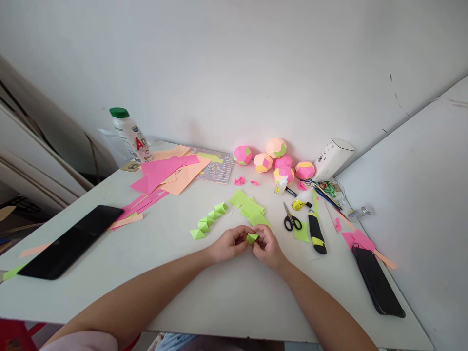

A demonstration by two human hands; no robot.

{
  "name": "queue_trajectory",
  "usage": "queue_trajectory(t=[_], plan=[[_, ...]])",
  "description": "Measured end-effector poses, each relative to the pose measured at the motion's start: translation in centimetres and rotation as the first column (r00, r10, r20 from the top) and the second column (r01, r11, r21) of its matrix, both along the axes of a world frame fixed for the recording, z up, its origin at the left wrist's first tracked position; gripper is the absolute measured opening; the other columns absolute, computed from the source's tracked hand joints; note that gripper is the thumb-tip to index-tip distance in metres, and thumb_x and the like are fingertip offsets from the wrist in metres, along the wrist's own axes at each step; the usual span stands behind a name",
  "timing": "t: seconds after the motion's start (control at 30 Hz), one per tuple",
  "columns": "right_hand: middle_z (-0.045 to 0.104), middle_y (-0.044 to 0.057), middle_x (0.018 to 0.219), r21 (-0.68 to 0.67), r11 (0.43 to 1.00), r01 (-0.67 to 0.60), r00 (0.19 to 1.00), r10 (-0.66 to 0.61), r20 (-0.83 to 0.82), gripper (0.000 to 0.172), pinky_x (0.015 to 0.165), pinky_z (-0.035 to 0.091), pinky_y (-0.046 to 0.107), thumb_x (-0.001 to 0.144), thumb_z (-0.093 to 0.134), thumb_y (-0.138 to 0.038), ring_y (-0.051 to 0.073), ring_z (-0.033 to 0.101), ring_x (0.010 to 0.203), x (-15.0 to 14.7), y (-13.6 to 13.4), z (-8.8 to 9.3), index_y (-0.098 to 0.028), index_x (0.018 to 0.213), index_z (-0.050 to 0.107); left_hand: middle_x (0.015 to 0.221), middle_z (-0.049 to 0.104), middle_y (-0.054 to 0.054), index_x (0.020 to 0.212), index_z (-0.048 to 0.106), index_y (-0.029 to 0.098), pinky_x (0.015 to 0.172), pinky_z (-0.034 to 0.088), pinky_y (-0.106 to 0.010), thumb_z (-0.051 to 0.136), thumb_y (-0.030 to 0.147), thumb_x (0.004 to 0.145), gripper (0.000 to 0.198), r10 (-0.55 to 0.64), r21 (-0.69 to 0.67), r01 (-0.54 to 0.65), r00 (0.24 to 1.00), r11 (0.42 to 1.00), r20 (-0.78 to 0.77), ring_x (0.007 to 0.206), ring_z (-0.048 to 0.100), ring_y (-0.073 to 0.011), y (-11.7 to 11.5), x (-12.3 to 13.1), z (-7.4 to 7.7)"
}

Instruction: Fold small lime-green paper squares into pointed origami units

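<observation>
Between my two hands is a small piece of folded green paper point(252, 238), held a little above the white table. My left hand point(229, 244) pinches its left side, and my right hand point(268, 247) grips its right side with the fingertips. Parts of the piece are covered by my fingers. Left of my hands, a slanting row of folded green paper units point(209, 221) lies on the table. Just beyond my fingers sits a loose pile of flat green paper pieces point(252, 210). Black-handled scissors point(292, 218) rest to the right of my right hand.
Several paper balls point(262, 163) stand by the wall. A utility knife point(316, 233), a glue bottle point(302, 200) and a black case point(378, 282) lie to the right. Leftward are a black tablet point(73, 241), pink paper sheets point(161, 176) and a white bottle point(132, 139).
</observation>
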State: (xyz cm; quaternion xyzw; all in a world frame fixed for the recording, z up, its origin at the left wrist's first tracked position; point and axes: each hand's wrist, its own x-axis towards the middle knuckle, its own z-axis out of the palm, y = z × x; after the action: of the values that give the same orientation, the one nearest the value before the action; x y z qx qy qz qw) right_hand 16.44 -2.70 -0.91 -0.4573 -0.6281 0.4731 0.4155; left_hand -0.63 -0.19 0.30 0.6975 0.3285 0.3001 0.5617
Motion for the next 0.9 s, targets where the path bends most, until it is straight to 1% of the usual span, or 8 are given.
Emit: queue_trajectory(t=[0.1,0.27,0.43,0.67,0.9], plan=[[0.060,0.001,0.084,0.012,1.000,-0.003,1.000,0.003,-0.006,0.036,0.049,0.038,0.019,0.068,0.050,-0.008,0.008,0.048,0.055,0.04,0.00,-0.03,-0.021,0.102,0.045,0.063,0.035,0.005,0.107,0.054,0.016,0.054,0.033,-0.022,0.051,0.020,0.078,0.029,-0.004,-0.003,0.004,1.000,1.000,0.009,0.058,0.034,-0.0094,-0.02,0.02,0.08],[0.059,0.000,0.080,-0.013,1.000,-0.002,1.000,0.002,-0.014,0.034,0.050,0.040,0.020,0.069,0.051,-0.010,0.009,0.048,0.054,-0.02,-0.06,0.27,-0.021,0.101,0.045,0.063,0.037,0.005,0.105,0.056,0.016,0.054,0.032,-0.022,0.052,0.023,0.078,0.027,0.000,-0.018,0.000,1.000,1.000,0.009,0.057,0.034,-0.0097,-0.04,0.02,0.29],[0.060,0.001,0.081,0.013,1.000,0.005,1.000,-0.005,-0.010,0.033,0.050,0.040,0.020,0.070,0.052,-0.010,0.008,0.048,0.054,-0.09,-0.09,0.42,-0.020,0.100,0.045,0.063,0.037,0.005,0.104,0.056,0.015,0.054,0.031,-0.022,0.052,0.020,0.078,0.027,-0.006,-0.014,0.006,1.000,1.000,0.018,0.058,0.033,-0.0094,-0.03,0.00,0.25],[0.060,0.001,0.080,0.007,1.000,-0.001,1.000,0.001,-0.012,0.032,0.050,0.042,0.020,0.071,0.052,-0.011,0.008,0.050,0.055,-0.07,-0.07,0.33,-0.020,0.101,0.045,0.063,0.038,0.005,0.103,0.056,0.015,0.054,0.032,-0.021,0.051,0.021,0.079,0.026,-0.003,-0.023,0.003,1.000,1.000,0.013,0.058,0.035,-0.0093,-0.08,0.01,0.40],[0.060,0.001,0.082,0.009,1.000,-0.009,1.000,0.009,-0.010,0.032,0.051,0.043,0.021,0.072,0.052,-0.010,0.009,0.050,0.056,0.07,-0.04,-0.05,-0.020,0.102,0.045,0.063,0.037,0.005,0.102,0.057,0.015,0.054,0.030,-0.022,0.051,0.019,0.078,0.025,-0.006,-0.036,0.007,1.000,0.999,0.022,0.057,0.033,-0.0093,-0.03,-0.01,0.43]])
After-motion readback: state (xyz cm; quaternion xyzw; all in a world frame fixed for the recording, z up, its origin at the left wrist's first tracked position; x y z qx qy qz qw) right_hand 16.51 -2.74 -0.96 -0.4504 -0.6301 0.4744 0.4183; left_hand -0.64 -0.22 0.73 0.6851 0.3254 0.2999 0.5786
